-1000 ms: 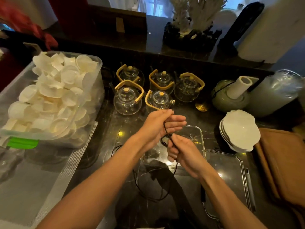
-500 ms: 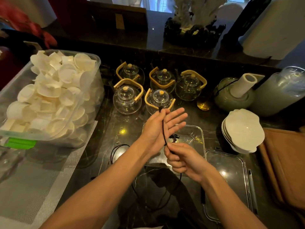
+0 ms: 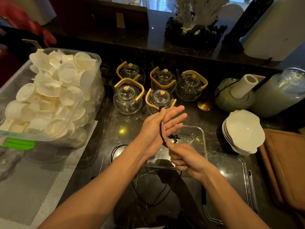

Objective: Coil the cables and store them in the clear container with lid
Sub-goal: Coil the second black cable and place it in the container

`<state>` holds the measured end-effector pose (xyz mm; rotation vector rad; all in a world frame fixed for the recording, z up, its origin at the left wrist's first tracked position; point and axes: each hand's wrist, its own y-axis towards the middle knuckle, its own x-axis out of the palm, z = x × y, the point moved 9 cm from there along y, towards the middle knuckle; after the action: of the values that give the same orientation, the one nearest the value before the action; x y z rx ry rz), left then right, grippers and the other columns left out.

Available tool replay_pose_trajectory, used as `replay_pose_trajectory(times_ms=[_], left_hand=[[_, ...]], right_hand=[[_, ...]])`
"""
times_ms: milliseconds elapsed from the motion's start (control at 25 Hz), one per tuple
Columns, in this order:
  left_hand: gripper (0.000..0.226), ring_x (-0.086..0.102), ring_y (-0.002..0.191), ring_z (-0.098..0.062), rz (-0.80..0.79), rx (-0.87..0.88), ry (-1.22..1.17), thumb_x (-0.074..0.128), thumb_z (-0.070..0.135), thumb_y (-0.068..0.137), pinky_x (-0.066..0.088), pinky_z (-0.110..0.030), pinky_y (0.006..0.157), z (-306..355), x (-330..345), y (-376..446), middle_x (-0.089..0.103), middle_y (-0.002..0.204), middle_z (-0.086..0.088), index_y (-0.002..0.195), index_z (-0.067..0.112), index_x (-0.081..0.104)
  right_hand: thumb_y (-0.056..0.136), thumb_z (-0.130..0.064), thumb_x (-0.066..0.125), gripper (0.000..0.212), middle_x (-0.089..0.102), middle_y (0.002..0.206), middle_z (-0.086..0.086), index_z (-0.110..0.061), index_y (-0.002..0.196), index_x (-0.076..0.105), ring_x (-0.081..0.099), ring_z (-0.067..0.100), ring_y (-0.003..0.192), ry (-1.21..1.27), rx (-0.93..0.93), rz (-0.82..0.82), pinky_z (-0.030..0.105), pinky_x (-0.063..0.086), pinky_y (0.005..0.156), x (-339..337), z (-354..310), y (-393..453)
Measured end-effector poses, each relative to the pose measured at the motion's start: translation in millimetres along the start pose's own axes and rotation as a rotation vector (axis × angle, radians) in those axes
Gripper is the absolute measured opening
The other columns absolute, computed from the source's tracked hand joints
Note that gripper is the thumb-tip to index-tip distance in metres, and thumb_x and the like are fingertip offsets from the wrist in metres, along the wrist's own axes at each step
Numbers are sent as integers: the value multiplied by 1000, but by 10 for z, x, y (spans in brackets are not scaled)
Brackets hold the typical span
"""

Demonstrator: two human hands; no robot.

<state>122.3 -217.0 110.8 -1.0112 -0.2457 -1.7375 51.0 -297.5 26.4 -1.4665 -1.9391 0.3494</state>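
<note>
A thin black cable [image 3: 161, 129] runs across the palm of my left hand [image 3: 158, 129], its plug end pinned under the thumb and poking out above it; the fingers are spread flat. My right hand [image 3: 183, 157] is closed on the cable just below the left palm. The rest of the cable [image 3: 148, 200] hangs down and loops on the dark counter. The clear container [image 3: 200, 142] sits under my hands with another small black cable [image 3: 175, 138] inside. Its clear lid [image 3: 231, 179] lies flat to the right.
A big clear bin of white dishes [image 3: 49, 100] stands at the left on a grey mat [image 3: 33, 187]. Several glass teapots [image 3: 128, 98] are behind the container. Stacked white bowls [image 3: 244, 131], a brown board [image 3: 285, 167] and jars [image 3: 280, 93] are on the right.
My left hand opened from a closed grip to flat, spread fingers with the cable held under the thumb. My right hand moved down and toward me along the cable.
</note>
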Motion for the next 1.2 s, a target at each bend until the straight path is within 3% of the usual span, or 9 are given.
replay_pose_trajectory(times_ms=[160,280,400,480,640,880,1000,1080,1200], left_hand=[[33,78,79,-20,54,-17,-84,35,32,109,63,-26,64,31,-66,-43,79,100,-16,99,9,56],[34,78,73,-19,87,-77,-26,36,32,109,62,-25,60,-31,-125,-71,79,92,-17,92,10,56],[40,78,72,-22,45,-212,188,40,31,108,64,-29,61,-206,-143,-117,76,91,-23,88,5,62],[47,78,81,-30,2,-268,390,41,35,108,64,-38,73,-312,-199,-149,76,93,-26,91,0,67],[60,77,92,-32,104,-205,676,36,42,108,63,-36,79,-344,-382,-160,78,98,-22,106,-7,70],[54,77,87,-16,211,-36,406,30,41,110,57,-19,71,-188,-374,-103,79,98,-12,123,3,66],[50,76,98,-15,193,-41,182,33,37,110,59,-20,76,-111,-264,-83,78,110,-11,127,1,62],[46,77,81,-12,185,-21,115,36,32,110,59,-18,66,-32,-204,-85,79,100,-9,123,-2,63],[41,53,44,-1,152,-3,115,42,27,108,37,-10,40,88,-125,-112,76,88,1,128,-4,60]], right_hand=[[85,-53,73,47,27,54,-3,-26,54,48,25,12,47,-185,1,57,25,37,50,-7,-14,12],[95,-38,68,37,28,57,-4,-26,61,59,23,10,50,-191,-10,118,24,29,50,-93,-181,68],[100,-27,58,24,32,54,-6,-21,76,61,25,7,44,-66,73,131,21,25,43,-213,-370,164],[99,-30,58,32,33,49,-8,-20,69,56,27,6,39,-53,97,138,20,28,41,-278,-542,212],[102,-27,54,28,31,59,-6,-15,77,62,24,7,46,-150,-9,174,18,22,40,-220,-956,112],[106,-21,47,28,42,59,1,-11,87,66,28,9,47,-307,-194,120,26,16,45,275,-895,-149],[107,-32,46,39,44,58,3,-8,83,64,34,13,46,-269,-188,57,27,28,44,398,-545,-182],[105,-46,48,52,44,53,3,-13,67,62,37,15,45,-252,-145,20,26,36,44,385,-316,-176],[95,-57,57,55,35,49,0,-18,56,50,32,14,45,-182,-76,8,25,36,48,265,-86,-162]])
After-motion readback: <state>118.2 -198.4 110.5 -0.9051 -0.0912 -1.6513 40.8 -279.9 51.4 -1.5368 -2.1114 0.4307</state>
